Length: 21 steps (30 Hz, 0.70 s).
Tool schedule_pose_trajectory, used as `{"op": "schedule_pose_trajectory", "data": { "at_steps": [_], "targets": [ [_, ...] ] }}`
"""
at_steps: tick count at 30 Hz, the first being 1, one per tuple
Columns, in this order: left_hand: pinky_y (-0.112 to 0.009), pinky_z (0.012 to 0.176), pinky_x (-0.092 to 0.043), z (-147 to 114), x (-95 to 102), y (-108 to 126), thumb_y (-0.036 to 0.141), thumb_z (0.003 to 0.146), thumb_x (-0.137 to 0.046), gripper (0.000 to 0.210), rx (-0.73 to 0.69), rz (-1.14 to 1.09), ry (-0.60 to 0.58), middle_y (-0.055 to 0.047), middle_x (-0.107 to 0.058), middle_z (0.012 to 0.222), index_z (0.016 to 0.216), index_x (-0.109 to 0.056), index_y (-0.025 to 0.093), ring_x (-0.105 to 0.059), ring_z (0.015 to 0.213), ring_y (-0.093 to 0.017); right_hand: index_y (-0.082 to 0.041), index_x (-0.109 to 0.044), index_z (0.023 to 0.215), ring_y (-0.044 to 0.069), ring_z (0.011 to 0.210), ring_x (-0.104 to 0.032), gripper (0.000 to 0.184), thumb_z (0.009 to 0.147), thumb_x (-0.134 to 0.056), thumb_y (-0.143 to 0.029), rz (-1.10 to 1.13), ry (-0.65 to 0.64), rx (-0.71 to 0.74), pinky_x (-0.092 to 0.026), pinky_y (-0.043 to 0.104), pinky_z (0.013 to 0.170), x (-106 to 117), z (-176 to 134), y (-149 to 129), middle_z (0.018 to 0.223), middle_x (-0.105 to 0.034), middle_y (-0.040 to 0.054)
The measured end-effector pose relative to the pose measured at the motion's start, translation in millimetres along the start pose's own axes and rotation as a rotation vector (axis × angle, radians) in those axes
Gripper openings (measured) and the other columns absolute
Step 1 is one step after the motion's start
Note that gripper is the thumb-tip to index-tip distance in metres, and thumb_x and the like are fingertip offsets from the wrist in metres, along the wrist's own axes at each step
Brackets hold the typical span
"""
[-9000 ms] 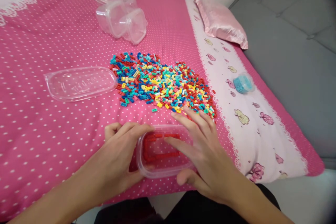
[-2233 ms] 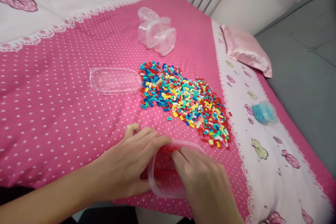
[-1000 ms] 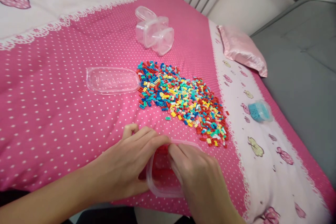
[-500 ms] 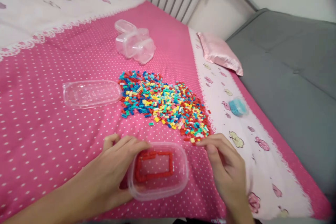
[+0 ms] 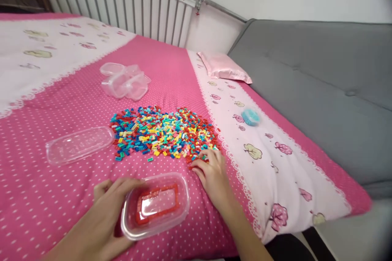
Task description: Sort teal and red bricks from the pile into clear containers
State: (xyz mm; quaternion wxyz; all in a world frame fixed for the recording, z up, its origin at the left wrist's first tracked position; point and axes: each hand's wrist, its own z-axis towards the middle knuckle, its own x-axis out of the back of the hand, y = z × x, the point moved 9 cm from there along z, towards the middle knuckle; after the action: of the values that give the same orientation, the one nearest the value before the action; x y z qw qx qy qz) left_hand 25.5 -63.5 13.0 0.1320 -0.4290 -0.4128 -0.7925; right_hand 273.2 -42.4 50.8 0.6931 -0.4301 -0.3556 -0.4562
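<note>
My left hand (image 5: 107,212) grips the left rim of a clear plastic container (image 5: 183,208), thumb near its underside and fingers over the edge. Inside, small red bricks (image 5: 177,195) form a rectangular outline along the bottom, with light glinting in the middle. A broad heap of small toy bricks (image 5: 165,130) in red, blue, yellow, green and white lies beyond the container. At the near right edge of this heap is my right hand (image 5: 212,175), its fingers bent and brought together among red bricks. What sits between its fingertips is too small to make out.
A clear lid (image 5: 79,144) lies left of the heap. Several clear containers (image 5: 125,81) are grouped farther back. A small tub with blue contents (image 5: 250,117) and a pink pillow (image 5: 225,67) are to the right, before a grey padded headboard (image 5: 315,73). Everything lies on a pink dotted bedspread (image 5: 171,65).
The view has tilted up and shifted right. My right hand has moved onto the heap's near edge, its fingers now among the red bricks. My left hand still grips the container.
</note>
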Motion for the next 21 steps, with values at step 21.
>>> {"op": "schedule_pose_trajectory", "data": {
  "at_steps": [21],
  "targets": [
    [-0.05,0.105,-0.038,2.0,1.5,18.4,0.026,0.081,-0.066,0.062,-0.041,-0.025,-0.047,-0.009,-0.067,0.126,0.138,-0.04,0.025,-0.065,0.11,-0.032,-0.017,-0.076,0.082,0.013,0.061,-0.067,0.024,0.078,-0.065,0.004,0.458,-0.377,-0.042,-0.052,0.02,0.061,12.3,1.0,-97.9,0.073,-0.074,-0.0001]
  ]
}}
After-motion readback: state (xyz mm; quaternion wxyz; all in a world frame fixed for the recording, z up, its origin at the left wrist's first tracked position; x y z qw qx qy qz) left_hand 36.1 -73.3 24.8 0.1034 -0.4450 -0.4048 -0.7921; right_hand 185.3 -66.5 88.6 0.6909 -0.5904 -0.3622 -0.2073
